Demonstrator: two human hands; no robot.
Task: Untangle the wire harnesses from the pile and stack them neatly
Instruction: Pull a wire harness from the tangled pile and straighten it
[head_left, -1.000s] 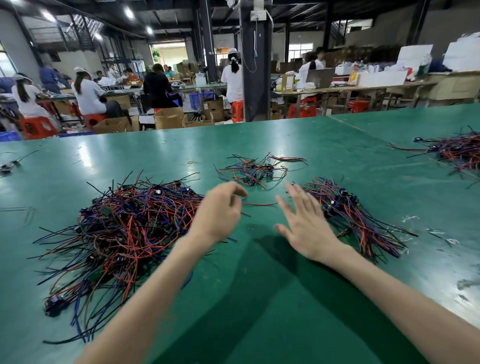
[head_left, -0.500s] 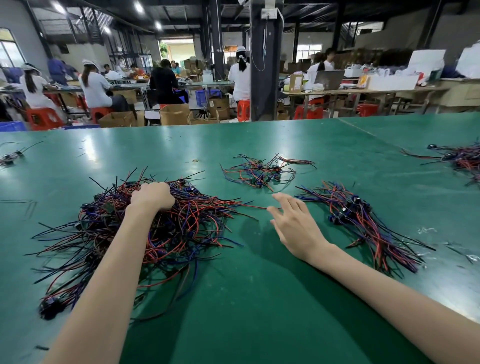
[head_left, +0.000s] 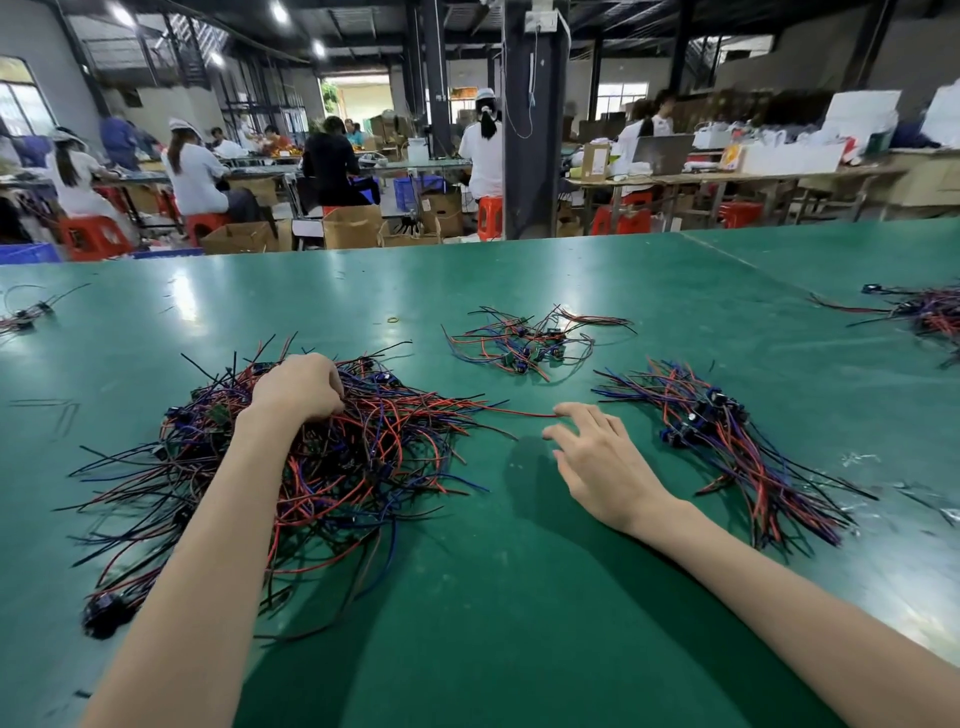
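Observation:
A big tangled pile of red, blue and black wire harnesses (head_left: 332, 467) lies on the left of the green table (head_left: 519, 597). My left hand (head_left: 298, 387) sits on top of the pile with its fingers curled into the wires. To the right, a neater stack of harnesses (head_left: 727, 441) fans toward me. My right hand (head_left: 597, 457) hovers between pile and stack, fingers loosely spread, its fingertips at the end of a red wire (head_left: 519, 413) that trails out of the pile.
A small loose cluster of harnesses (head_left: 524, 343) lies beyond my hands. More wires sit at the far right edge (head_left: 930, 312) and far left edge (head_left: 23, 317). A yellow rubber band (head_left: 394, 319) lies on the table. Workers sit at benches behind.
My left hand moved left from the table's middle onto the big pile and closed on wires there. My right hand stayed near the centre, now touching the trailing red wire's tip.

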